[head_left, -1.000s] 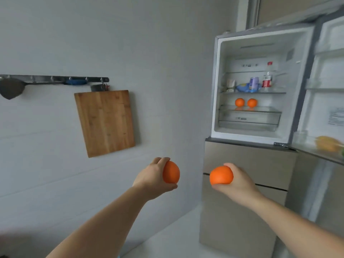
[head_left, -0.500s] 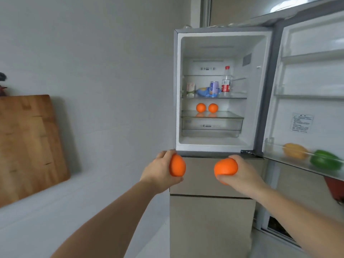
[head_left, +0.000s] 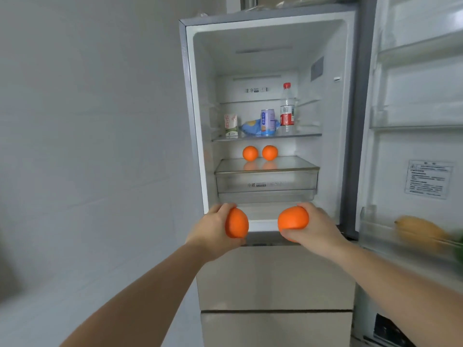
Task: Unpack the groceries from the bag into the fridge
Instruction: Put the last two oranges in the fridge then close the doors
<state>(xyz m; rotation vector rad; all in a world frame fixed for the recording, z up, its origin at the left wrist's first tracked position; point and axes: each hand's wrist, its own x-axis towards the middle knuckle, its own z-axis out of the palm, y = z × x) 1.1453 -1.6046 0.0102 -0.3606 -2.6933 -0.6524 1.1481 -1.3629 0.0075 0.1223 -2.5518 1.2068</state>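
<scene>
The left hand (head_left: pixel 213 230) grips an orange (head_left: pixel 236 226), with the fingers curled round it. The right hand (head_left: pixel 317 227) grips another orange (head_left: pixel 292 218) the same way. Both hands are held up side by side, a little apart, in front of the low edge of the open fridge (head_left: pixel 271 33). Inside the fridge, two more oranges (head_left: pixel 259 153) sit next to each other on the glass shelf (head_left: pixel 295 162) over the drawer (head_left: pixel 266 182). On the shelf above them stand a small carton (head_left: pixel 231 125), a blue pack (head_left: pixel 250 126), a can (head_left: pixel 267 122) and a water bottle (head_left: pixel 287 107) with a red cap. The carton is on the left, the bottle is on the right, and the can and the pack are between them. The fridge door (head_left: pixel 416 151) stands open on the right. In its low door shelf (head_left: pixel 375 231) lies a yellow fruit (head_left: pixel 419 229), which looks blurry. Something green (head_left: pixel 459 249) shows at the right edge beside it, but it is too blurry to tell what it is.
</scene>
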